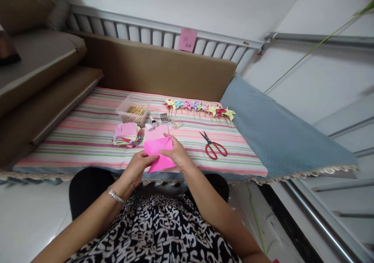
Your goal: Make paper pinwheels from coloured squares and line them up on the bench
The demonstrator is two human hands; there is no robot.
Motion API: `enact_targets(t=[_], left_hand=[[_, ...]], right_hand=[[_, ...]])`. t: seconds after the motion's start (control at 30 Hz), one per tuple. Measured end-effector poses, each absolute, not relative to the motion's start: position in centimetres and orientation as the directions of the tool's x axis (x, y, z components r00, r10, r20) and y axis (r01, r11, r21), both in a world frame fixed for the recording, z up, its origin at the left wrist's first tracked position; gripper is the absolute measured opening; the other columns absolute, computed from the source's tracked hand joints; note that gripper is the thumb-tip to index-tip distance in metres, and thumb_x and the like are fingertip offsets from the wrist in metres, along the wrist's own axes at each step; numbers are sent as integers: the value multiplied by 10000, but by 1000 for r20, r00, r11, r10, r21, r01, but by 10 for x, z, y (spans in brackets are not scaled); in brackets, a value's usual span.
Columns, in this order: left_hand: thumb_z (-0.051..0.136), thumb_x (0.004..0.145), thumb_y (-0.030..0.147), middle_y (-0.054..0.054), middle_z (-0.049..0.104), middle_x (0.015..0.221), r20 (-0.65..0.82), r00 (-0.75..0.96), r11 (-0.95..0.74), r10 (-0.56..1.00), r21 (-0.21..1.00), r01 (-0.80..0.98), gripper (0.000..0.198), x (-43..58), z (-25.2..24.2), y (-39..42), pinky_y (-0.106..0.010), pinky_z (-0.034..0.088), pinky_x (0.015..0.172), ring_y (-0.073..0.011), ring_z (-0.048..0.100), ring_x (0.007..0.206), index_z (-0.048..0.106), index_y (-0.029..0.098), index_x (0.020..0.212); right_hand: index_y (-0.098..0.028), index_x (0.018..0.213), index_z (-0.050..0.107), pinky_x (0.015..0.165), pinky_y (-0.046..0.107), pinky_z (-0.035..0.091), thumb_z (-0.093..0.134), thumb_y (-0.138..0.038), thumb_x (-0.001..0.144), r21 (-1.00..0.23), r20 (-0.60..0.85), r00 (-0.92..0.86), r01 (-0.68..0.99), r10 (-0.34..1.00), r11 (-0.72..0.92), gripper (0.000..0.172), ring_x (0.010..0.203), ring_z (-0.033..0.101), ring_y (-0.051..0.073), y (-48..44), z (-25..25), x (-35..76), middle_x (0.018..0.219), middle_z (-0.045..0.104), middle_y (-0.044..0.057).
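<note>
A bright pink sheet of paper (pixel 157 148) is held between my two hands above the front edge of the striped cloth. My left hand (pixel 140 165) pinches its lower left side, and a silver bangle circles that wrist. On the other side, my right hand (pixel 174 152) grips the paper's right part, thumb over its face. Behind the sheet lies a paler pink paper (pixel 157 132), partly covered. Left of it sits a stack of coloured paper squares (pixel 126 133). Red-handled scissors (pixel 212 145) lie with blades apart to the right of my hands.
A clear plastic box (pixel 133 111) holds many thin sticks. Small boxes (pixel 151 125) and a little clear container (pixel 175 124) stand nearby. Several paper pinwheels (pixel 200 108) line the back of the striped cloth (pixel 87 138). A brown board (pixel 157 70) rises behind them.
</note>
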State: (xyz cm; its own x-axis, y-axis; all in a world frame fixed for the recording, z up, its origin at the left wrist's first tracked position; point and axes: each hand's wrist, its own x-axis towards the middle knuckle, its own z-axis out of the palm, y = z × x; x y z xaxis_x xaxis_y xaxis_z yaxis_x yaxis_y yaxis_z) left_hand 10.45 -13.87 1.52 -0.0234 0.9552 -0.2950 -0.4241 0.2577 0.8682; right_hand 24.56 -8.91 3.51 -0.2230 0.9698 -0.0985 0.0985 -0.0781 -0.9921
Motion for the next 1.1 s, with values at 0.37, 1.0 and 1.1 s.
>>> enact_targets(t=[0.37, 1.0, 1.1], left_hand=[[842, 504, 248, -78, 717, 615, -332, -104, 240, 938, 835, -495, 278, 104, 13, -128, -293, 519, 601, -175, 642, 531, 729, 105, 714], [834, 437, 242, -45, 692, 583, -364, -153, 257, 919, 846, -467, 275, 79, 15, -119, -265, 455, 577, -138, 581, 508, 684, 104, 622], [837, 438, 252, -39, 689, 576, -354, -166, 248, 920, 857, -452, 266, 80, 15, -120, -261, 447, 570, -131, 573, 500, 687, 111, 606]], right_hand=[[-171, 1263, 491, 740, 314, 533, 685, -141, 648, -990, -118, -250, -49, 961, -135, 645, 873, 640, 194, -83, 20, 236, 1024, 664, 75], [-185, 937, 662, 1048, 496, 398, 524, -110, 844, -342, 604, -529, 503, 596, 793, 183, 1290, 400, 269, -123, 16, 260, 1293, 546, 130], [-200, 873, 673, 1024, 490, 422, 545, -147, 861, -364, 632, -501, 482, 591, 797, 139, 1252, 444, 260, -120, 13, 259, 1221, 601, 113]])
